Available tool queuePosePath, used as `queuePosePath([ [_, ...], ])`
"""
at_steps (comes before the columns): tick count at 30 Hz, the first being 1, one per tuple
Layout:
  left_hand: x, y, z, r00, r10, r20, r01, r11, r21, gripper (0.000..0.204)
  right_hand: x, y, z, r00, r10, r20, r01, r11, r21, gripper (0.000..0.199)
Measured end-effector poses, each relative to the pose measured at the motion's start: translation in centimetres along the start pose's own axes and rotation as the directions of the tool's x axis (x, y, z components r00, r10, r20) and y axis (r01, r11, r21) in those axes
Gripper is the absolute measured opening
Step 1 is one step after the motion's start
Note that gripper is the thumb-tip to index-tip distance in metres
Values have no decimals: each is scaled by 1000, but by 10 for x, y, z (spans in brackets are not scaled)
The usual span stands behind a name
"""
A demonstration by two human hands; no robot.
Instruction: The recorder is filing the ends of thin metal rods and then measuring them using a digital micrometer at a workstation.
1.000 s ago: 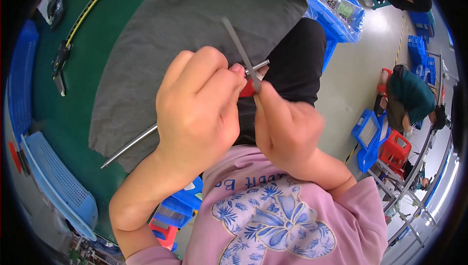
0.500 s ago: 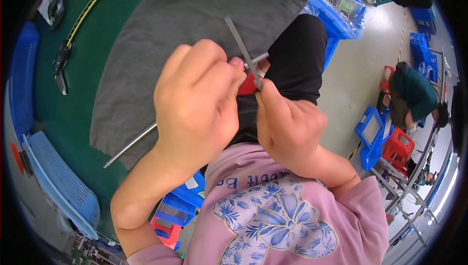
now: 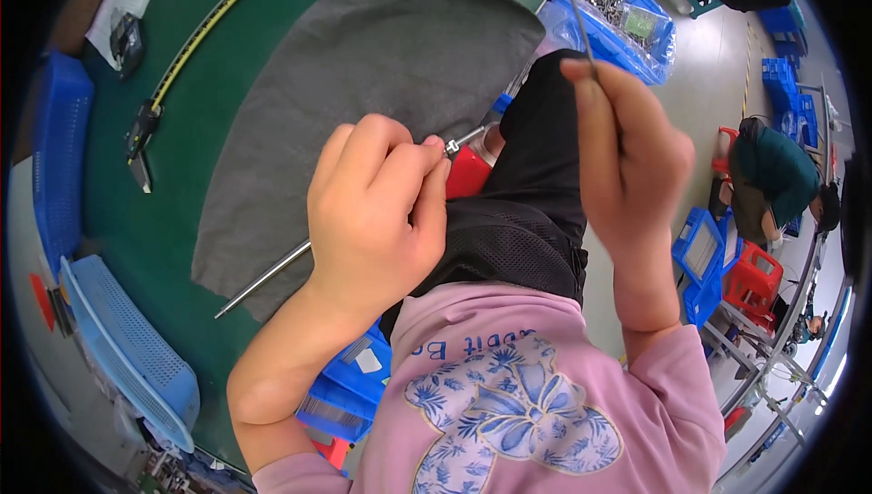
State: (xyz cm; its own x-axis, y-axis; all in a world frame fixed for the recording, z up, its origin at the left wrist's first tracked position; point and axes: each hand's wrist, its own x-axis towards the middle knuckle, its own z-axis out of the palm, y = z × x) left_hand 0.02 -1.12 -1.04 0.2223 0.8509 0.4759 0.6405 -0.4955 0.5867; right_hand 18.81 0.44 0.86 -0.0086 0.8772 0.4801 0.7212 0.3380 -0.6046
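My left hand is closed around a thin, shiny metal rod. The rod runs slantwise through the fist; its long part points to the lower left, and its stepped end shows beyond the thumb. My right hand is raised at the right, apart from the rod, pinching a narrow grey flat file. Seen nearly edge-on, the file points up and away, and its far part runs out near the top rim. Beneath the left hand a dark grey cloth covers part of the green table.
A calliper with a yellow scale lies at the left, near a light blue perforated basket. Small metal parts fill a lined blue bin beyond my knee. At the right, a person bends near blue crates and a red stool.
My right hand has lifted the file off the rod's end and moved it up and to the right. My left hand still grips the rod, slightly lower.
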Motion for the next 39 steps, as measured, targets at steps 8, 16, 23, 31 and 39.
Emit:
queuePosePath([
  [8,5,11,-7,999,-9,40,5,993,117,16,92,35,34,966,-257,-18,238,915,-327,14],
  [16,23,14,-30,941,-330,78,331,944,5,13,101,41,47,931,-355,85,365,906,-214,19],
  [23,38,-4,-18,952,-303,-42,301,952,-43,10,79,14,46,922,-368,123,272,840,470,13],
  [31,37,-12,-9,947,-315,-58,311,948,-70,7,77,15,67,777,-560,288,439,810,389,13],
  [39,37,-12,-10,951,-290,-109,281,956,-89,7,75,9,77,890,-445,95,425,887,178,13],
])
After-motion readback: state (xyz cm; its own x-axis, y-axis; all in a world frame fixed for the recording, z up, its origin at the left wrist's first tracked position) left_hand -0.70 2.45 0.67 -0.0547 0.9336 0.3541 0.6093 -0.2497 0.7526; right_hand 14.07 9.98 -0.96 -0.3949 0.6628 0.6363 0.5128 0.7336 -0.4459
